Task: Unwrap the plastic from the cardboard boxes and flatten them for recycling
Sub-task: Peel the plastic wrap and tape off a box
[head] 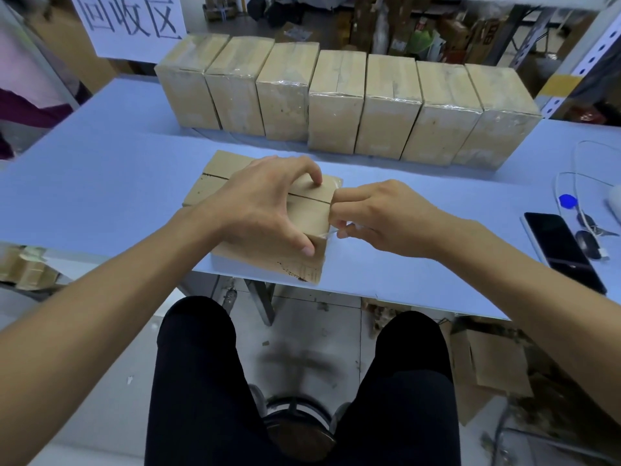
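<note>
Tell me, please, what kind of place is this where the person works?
Probably a warehouse or packing room with a recycling station. A row of plastic-wrapped cardboard boxes stands on the blue table, a paper sign with handwritten Chinese characters hangs above, and metal shelving with stored goods fills the background.

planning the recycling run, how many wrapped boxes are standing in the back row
7, side by side along the far edge of the table: box one at the left, then, and the last at the right. None seem hidden behind.

Matt brown cardboard box (304,210) – glossy clear plastic film (331,232) at its edge; smooth matt table (100,169).
</note>
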